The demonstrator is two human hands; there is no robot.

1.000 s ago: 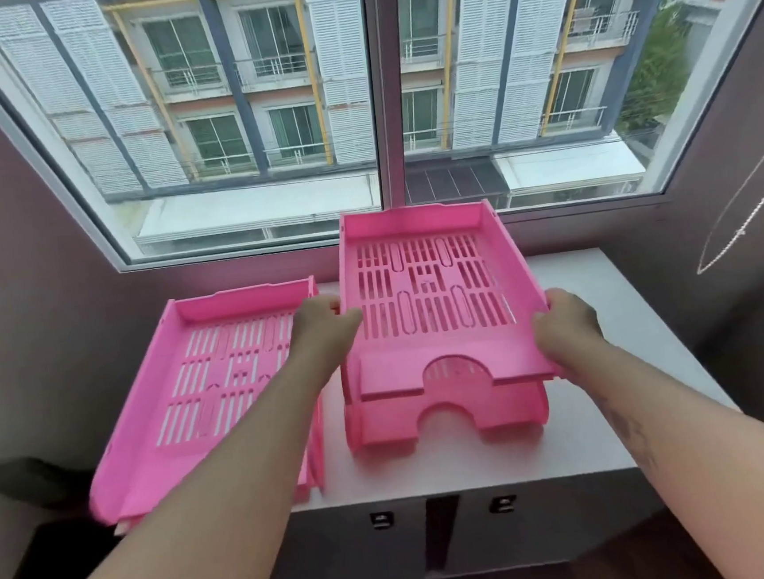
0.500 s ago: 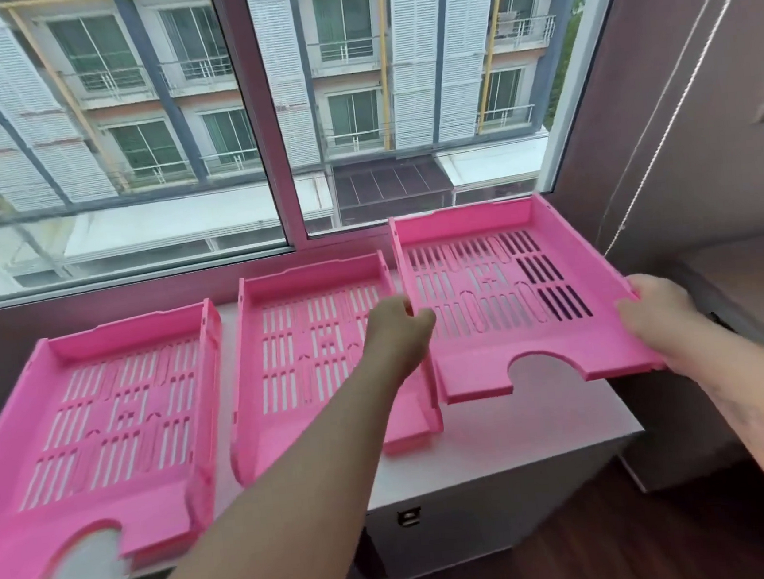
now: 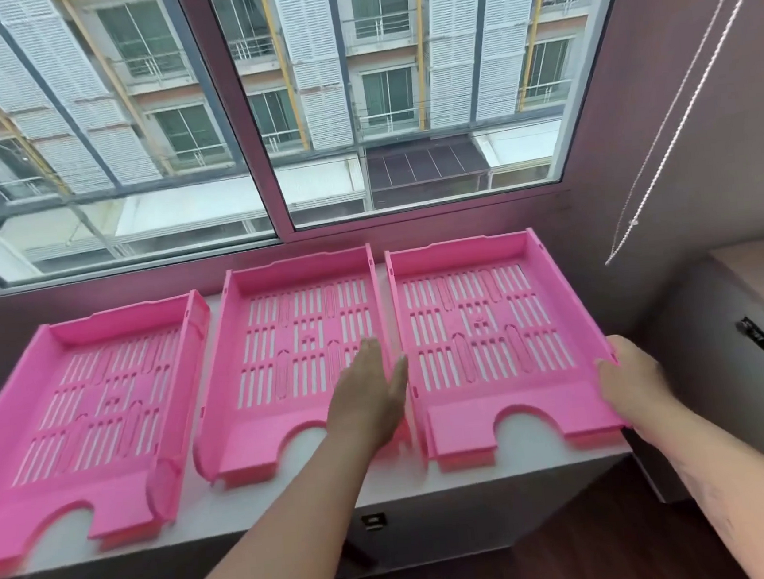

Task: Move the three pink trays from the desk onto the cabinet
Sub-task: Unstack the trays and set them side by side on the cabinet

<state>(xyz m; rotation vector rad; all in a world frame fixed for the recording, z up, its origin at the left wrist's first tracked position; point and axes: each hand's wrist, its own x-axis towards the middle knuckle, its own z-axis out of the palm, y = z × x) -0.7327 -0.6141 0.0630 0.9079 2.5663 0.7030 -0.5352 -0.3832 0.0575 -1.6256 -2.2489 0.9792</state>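
Observation:
Three pink slotted trays lie side by side on the white cabinet top point(image 3: 305, 485) under the window: the left tray point(image 3: 102, 383), the middle tray point(image 3: 283, 344) and the right tray point(image 3: 480, 327). All three rest flat with their notched fronts towards me. My left hand point(image 3: 371, 401) hovers flat with its fingers stretched out over the gap between the middle and right trays, holding nothing. My right hand point(image 3: 633, 382) is curled around the right wall of the right tray near its front corner.
A beaded blind cord point(image 3: 662, 135) hangs at the right, close to the right tray. A lower grey unit with a dark handle point(image 3: 753, 335) stands right of the cabinet. The window sill runs just behind the trays. Dark wooden floor lies below.
The right tray, held in the air by both hands before, now lies on the cabinet beside the middle tray. My left hand has let go and opened.

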